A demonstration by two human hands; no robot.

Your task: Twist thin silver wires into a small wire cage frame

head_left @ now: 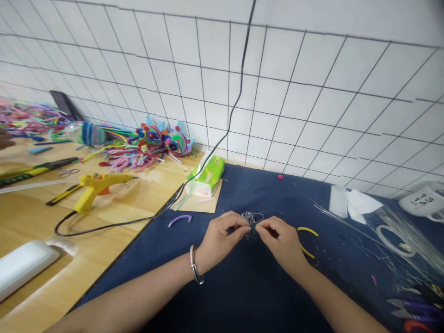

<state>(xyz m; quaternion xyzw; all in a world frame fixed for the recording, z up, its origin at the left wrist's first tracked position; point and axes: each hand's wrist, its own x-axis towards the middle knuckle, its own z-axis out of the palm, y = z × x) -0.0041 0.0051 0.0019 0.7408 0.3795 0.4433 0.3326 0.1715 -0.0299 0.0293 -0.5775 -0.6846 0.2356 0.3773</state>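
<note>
In the middle of the dark blue cloth, a small ball of tangled silvery wire point(248, 216) sits between my two hands. My left hand point(224, 238), with a silver bangle at the wrist, pinches the left side of the wire ball between thumb and fingers. Thumb and forefinger of my right hand point(281, 240) are closed on the right side, beside a thin loop of wire that sticks out. The fingertips cover part of the ball. Just behind my right hand lies a tool with yellow handles point(310, 230), its head hidden.
A yellow glue gun point(93, 188) lies on the wooden table at left, its cord crossing to the wall. Beyond my left hand are a green tissue pack point(213, 172) and a purple curved strip point(179, 219). Straight wires point(412, 231), a mug point(423, 200) and purple-handled scissors point(416, 310) are at right.
</note>
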